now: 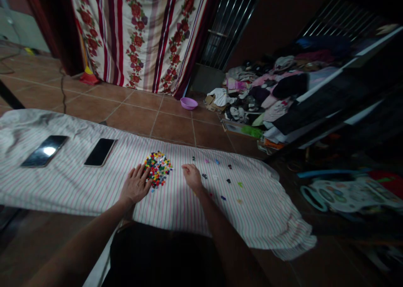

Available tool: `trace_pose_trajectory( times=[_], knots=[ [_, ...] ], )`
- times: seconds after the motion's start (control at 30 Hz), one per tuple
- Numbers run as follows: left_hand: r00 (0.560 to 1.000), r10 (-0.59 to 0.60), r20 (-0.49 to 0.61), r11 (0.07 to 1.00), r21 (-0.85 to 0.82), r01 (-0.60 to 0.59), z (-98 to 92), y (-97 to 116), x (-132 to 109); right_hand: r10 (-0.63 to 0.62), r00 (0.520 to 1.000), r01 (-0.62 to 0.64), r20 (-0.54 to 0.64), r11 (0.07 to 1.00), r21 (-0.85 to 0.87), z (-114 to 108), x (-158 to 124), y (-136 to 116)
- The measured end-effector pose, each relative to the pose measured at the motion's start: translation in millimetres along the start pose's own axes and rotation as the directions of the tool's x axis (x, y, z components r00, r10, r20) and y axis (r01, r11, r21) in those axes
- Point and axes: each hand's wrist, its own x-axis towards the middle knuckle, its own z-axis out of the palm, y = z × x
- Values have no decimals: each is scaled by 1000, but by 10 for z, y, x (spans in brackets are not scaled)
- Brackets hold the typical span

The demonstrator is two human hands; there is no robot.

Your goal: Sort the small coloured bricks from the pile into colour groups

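A heap of small multicoloured pieces (160,169), too small for me to tell their kind, lies on a striped cloth (176,203). My left hand (136,183) rests flat at the heap's left edge, fingers stretched out and touching it. To the right of the heap, my right hand (192,177) is closed in a pinch just above the cloth; whatever is between its fingertips is too small to make out. Beyond it, little groups sorted by colour are spread out, among them a blue group (217,162), a black group (228,181) and a lime green group (240,184).
Two phones, a larger phone (45,151) and a smaller phone (100,152), lie on the cloth at left. On the tiled floor beyond are a purple basin (189,103) and a red broom (89,77). A pile of clothes (261,85) fills the back right.
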Motion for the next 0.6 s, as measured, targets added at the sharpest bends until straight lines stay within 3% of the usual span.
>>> trace_pose_trajectory(
  times=[0.2,0.37,0.6],
  knots=[
    [1000,-10,8,1000,-3,10,-24,20,16,-1,996,0,89,1000,8,367,32,-294],
    [1000,-1,1,1000,-11,1,-34,22,12,17,1000,-17,-10,1000,-12,535,-29,-346],
    [1000,-6,15,1000,1,6,-40,30,18,-2,995,-2,-101,999,-39,588,-142,-378]
  ],
)
